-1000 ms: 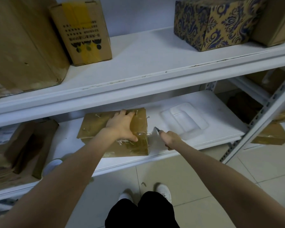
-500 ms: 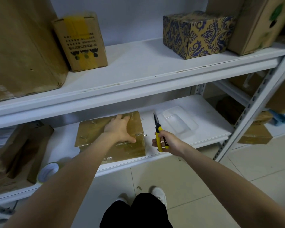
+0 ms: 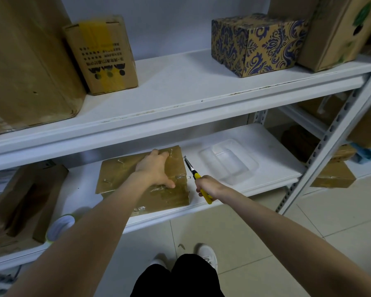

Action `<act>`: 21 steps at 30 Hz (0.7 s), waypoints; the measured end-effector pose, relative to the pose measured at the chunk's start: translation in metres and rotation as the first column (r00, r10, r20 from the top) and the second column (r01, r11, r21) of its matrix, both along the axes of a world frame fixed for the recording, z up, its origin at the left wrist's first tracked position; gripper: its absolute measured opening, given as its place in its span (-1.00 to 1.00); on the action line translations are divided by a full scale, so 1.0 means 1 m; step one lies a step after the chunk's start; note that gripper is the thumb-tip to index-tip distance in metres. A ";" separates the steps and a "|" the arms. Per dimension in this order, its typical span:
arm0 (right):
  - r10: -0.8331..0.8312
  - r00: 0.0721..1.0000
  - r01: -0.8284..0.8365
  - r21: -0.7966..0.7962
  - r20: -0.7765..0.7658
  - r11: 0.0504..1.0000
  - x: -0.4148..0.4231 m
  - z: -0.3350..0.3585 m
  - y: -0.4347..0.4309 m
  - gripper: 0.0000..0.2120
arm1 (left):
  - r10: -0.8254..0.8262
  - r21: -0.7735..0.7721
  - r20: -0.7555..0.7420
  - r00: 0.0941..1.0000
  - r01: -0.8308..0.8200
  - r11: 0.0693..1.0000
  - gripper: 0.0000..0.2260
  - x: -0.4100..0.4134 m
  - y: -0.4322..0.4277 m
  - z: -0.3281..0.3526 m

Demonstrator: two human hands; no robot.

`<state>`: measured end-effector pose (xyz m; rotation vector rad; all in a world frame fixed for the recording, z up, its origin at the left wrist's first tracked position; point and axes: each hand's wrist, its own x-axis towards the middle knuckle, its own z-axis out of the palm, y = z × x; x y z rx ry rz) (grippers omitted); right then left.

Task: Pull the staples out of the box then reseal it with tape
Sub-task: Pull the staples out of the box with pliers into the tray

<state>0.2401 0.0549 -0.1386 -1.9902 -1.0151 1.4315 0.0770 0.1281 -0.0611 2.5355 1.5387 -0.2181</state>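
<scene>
My left hand (image 3: 156, 169) lies flat, hiding part of the box (image 3: 141, 185) top, while my right hand (image 3: 209, 186) grips pliers (image 3: 196, 176) pointing toward the shelf's (image 3: 272, 168) back edge.

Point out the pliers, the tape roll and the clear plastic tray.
pliers (image 3: 189, 167): head view, on the metal nose.
tape roll (image 3: 60, 228): head view, on its white face.
clear plastic tray (image 3: 229, 160): head view, on its sunken middle.

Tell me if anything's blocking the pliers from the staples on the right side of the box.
Nothing visible does. The pliers in the right hand point at the box edge across bare shelf.
</scene>
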 end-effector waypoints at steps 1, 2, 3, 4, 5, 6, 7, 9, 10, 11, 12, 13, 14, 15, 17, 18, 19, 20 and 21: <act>-0.003 1.000 0.003 0.007 0.000 1.000 -0.002 0.001 0.001 -0.76 | -0.001 0.002 -0.003 1.000 0.001 1.000 -0.02 0.000 0.000 0.000; -0.008 1.000 0.008 0.013 -0.002 1.000 -0.004 0.003 0.002 -0.78 | -0.001 0.004 -0.005 1.000 0.001 1.000 -0.02 0.000 0.000 -0.001; -0.010 1.000 0.010 0.019 -0.006 1.000 -0.006 0.005 0.004 -0.79 | -0.003 0.006 -0.008 1.000 0.003 1.000 -0.01 0.000 0.000 -0.001; -0.011 1.000 0.012 0.024 -0.012 1.000 -0.008 0.006 0.005 -0.80 | -0.004 0.008 -0.010 1.000 0.004 1.000 -0.01 0.000 0.000 -0.002; -0.014 1.000 0.015 0.031 -0.022 0.999 -0.009 0.007 0.006 -0.81 | -0.003 0.010 -0.013 1.000 0.003 1.000 -0.01 0.000 0.000 -0.002; -0.018 0.999 0.019 0.036 -0.033 0.999 -0.010 0.009 0.007 -0.81 | -0.001 0.011 -0.014 1.000 0.001 1.000 -0.02 0.000 -0.001 -0.002; -0.020 0.999 0.022 0.043 -0.039 0.999 -0.011 0.009 0.007 -0.81 | 0.000 0.013 -0.016 1.000 0.001 1.000 -0.02 0.001 -0.001 -0.001; -0.026 0.999 0.029 0.069 -0.037 0.997 -0.011 0.009 0.008 -0.83 | -0.003 0.012 -0.018 1.000 0.003 1.000 -0.02 0.002 0.000 -0.001; -0.032 0.999 0.035 0.083 -0.037 0.996 -0.011 0.008 0.008 -0.84 | -0.005 0.011 -0.018 1.000 0.005 1.000 -0.02 0.002 -0.001 0.000; -0.040 0.999 0.043 0.094 -0.038 0.995 -0.011 0.007 0.008 -0.84 | -0.006 0.010 -0.020 1.000 0.006 1.000 -0.02 0.002 -0.001 0.001; -0.045 0.998 0.049 0.101 -0.041 0.994 -0.011 0.007 0.007 -0.84 | -0.005 0.009 -0.022 1.000 0.005 1.000 -0.02 0.002 -0.001 0.001; -0.053 0.997 0.058 0.103 -0.051 0.993 -0.011 0.008 0.007 -0.84 | -0.005 0.008 -0.025 1.000 0.005 1.000 -0.02 0.002 -0.001 0.001; -0.064 0.995 0.071 0.101 -0.072 0.992 -0.011 0.008 0.006 -0.85 | -0.005 0.008 -0.026 1.000 0.006 1.000 -0.03 0.002 -0.002 0.001; -0.078 0.992 0.087 0.096 -0.102 0.992 -0.011 0.009 0.005 -0.86 | -0.006 0.009 -0.026 1.000 0.006 1.000 -0.03 0.002 -0.002 0.001; -0.100 0.982 0.114 0.078 -0.163 0.990 -0.009 0.012 0.003 -0.87 | -0.003 0.015 -0.029 1.000 0.003 1.000 -0.03 0.002 -0.003 0.001; -0.107 0.977 0.121 0.070 -0.183 0.990 -0.008 0.012 0.002 -0.86 | 0.000 0.014 -0.030 1.000 0.000 1.000 -0.03 0.002 -0.004 0.001; -0.111 0.974 0.126 0.065 -0.195 0.990 -0.007 0.012 0.002 -0.86 | 0.005 0.011 -0.030 1.000 -0.004 1.000 -0.03 0.002 -0.004 0.001; -0.115 0.974 0.130 0.067 -0.195 0.989 -0.007 0.012 0.001 -0.86 | 0.008 0.008 -0.029 1.000 -0.007 1.000 -0.03 0.002 -0.004 0.001; -0.120 0.975 0.136 0.074 -0.187 0.988 -0.006 0.012 0.001 -0.89 | 0.010 0.008 -0.027 1.000 -0.010 1.000 -0.02 0.002 -0.004 0.000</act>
